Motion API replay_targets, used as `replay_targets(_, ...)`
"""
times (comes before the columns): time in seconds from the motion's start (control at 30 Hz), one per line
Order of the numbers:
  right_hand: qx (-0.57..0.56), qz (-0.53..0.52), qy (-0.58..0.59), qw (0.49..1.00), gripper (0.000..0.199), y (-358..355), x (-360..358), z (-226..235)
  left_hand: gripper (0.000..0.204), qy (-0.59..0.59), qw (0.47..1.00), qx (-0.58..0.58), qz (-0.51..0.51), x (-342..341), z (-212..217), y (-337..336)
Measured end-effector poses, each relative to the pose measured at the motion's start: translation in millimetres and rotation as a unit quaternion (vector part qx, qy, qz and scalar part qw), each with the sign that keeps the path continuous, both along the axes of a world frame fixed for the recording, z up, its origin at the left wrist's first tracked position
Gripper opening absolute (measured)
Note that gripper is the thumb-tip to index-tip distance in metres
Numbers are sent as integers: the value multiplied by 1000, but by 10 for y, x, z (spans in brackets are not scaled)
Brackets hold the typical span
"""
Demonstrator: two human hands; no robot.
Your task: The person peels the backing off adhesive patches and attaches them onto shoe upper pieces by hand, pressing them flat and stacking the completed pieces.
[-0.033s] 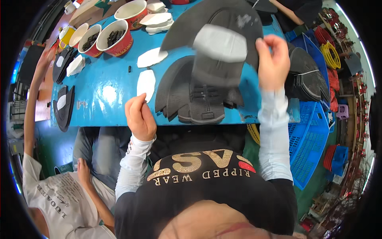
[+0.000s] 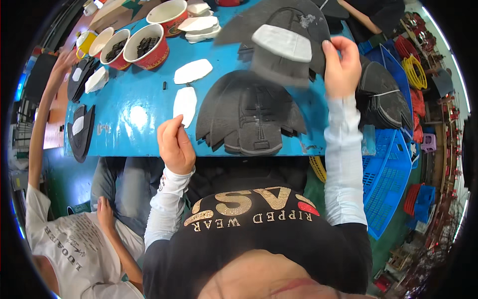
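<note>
Left fingers (image 2: 172,126) are pinching a white pad (image 2: 184,103), right fingers (image 2: 332,58) a black sheet (image 2: 279,15) by its edge, probably sparing the patch (image 2: 282,42) beside them.

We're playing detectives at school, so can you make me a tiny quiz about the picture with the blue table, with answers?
1. Which of the person's hands is closest to the white piece lying on the table?
2. True or false: the big blue basket is to the left of the table.
3. Fill the gap: the red cup nearest the person's hands holds small ____ bits.

Key:
1. The left hand.
2. False: it is to the right.
3. Black.
</note>
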State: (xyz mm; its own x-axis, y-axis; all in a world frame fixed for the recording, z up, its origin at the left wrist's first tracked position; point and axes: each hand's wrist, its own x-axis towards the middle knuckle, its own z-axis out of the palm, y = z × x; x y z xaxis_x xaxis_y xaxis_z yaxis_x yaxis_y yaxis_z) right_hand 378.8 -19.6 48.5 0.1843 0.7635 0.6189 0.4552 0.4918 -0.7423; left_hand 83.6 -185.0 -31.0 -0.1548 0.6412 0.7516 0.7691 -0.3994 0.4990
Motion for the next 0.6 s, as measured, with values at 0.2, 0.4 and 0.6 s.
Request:
replay_targets(0.2, -112, -41, -177, 977, 26, 1027, 440, -818, 26, -185, 975, -121, 9, -330, -76, -46)
replay_targets(0.4, 192, -79, -215, 954, 16, 275, 63, -680, 34, -164, 977, -126, -47, -638, 201, 407)
replay_targets(0.6, 156, -20, -219, 963, 12, 81, -9, -956, 35, -129, 987, 33, 95, -1182, 302, 1682)
